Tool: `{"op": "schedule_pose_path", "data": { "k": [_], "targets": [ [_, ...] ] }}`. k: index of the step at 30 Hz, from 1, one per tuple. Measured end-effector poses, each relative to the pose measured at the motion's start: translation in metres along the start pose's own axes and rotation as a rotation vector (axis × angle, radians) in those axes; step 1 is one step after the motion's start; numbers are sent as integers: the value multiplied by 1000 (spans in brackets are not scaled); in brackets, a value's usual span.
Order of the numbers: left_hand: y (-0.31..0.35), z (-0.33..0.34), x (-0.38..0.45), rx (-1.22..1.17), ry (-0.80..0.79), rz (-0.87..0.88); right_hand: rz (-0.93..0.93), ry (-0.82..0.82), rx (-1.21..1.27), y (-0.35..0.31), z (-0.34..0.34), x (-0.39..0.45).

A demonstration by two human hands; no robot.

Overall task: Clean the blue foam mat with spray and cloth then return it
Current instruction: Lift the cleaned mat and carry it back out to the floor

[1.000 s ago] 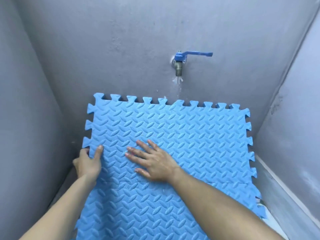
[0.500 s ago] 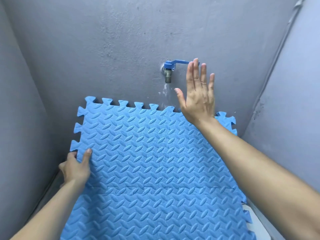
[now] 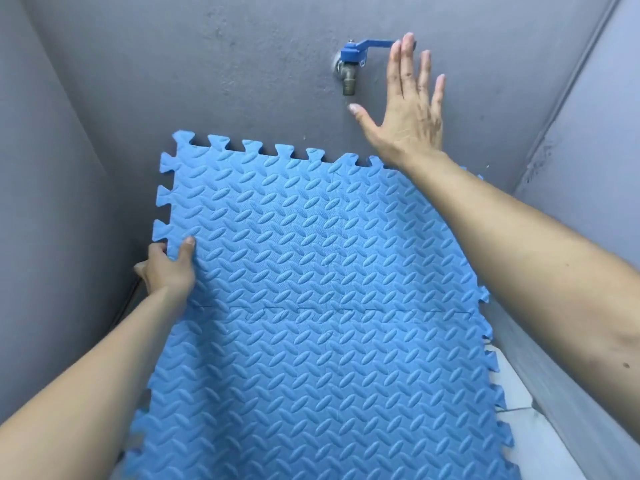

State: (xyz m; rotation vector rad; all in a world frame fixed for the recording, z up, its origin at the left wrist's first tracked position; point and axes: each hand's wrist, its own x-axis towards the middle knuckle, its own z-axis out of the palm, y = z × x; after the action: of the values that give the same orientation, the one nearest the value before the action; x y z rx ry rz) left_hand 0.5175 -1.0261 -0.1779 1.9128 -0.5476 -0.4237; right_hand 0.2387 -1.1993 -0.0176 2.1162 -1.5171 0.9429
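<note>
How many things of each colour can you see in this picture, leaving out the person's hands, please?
Blue: 2, the foam mat and the tap lever
Brass-coloured: 1, the tap spout
Grey: 1, the wall
Total: 4

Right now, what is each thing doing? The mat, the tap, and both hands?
blue foam mat: leaning tilted against the grey wall, its joined pieces held together.
tap: blue lever pointing right; I cannot tell if water is running.
left hand: grips the mat's left edge.
right hand: open, fingers straight, fingertips at the lever's end.
</note>
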Motion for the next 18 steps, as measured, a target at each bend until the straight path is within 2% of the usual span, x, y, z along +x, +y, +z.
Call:
{"op": "schedule_pose_path", "data": {
  "k": [3, 6, 10, 12, 13, 15, 18],
  "targets": [
    [3, 2, 0, -9, 14, 1, 99, -20, 149, 5, 7, -32],
    [-6, 3, -1, 25, 19, -5, 319, -95, 271, 32, 43, -150],
    [-11, 2, 2, 41, 7, -1, 729, -454, 123, 91, 66, -316],
    [-14, -5, 3, -31, -23, 5, 976, -595, 121, 109, 65, -352],
    [-19, -12, 4, -68, -32, -21, 1031, -642, 119, 113, 64, -358],
    [-44, -23, 7, -104, -30, -110, 1028, -703, 109, 115, 60, -358],
    [-78, -33, 1, 31, -129, -196, 992, -714, 99, 113, 57, -355]
  ]
}}
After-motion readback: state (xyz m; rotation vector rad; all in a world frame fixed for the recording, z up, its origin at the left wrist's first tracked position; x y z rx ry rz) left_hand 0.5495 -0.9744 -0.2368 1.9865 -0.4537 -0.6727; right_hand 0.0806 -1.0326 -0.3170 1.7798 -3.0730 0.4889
